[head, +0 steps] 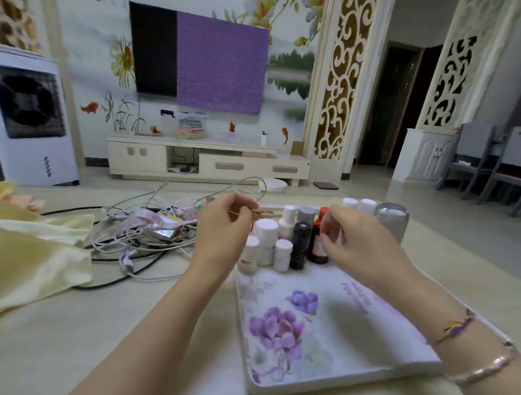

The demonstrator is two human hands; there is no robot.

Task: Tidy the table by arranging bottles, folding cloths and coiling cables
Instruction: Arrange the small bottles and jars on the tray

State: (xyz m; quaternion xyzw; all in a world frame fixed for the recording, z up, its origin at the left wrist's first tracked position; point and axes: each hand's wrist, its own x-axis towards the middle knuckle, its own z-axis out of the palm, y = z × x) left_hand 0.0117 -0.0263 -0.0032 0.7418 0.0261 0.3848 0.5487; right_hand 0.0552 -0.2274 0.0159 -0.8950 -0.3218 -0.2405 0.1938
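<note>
Cable (248, 186) is pinched by left hand (223, 225); right hand (355, 239) curled, grip unclear; bottles (281, 242) may be toppled

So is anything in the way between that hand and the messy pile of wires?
Nothing visible blocks it. The left hand hovers just right of the cable pile, already pinching a thin cable that loops up from it. Only bare table lies between them.

Soft, even indoor light; faint shadows fall on the tray (395, 361); overall slightly blurred, with wide-angle bending at the edges.
</note>
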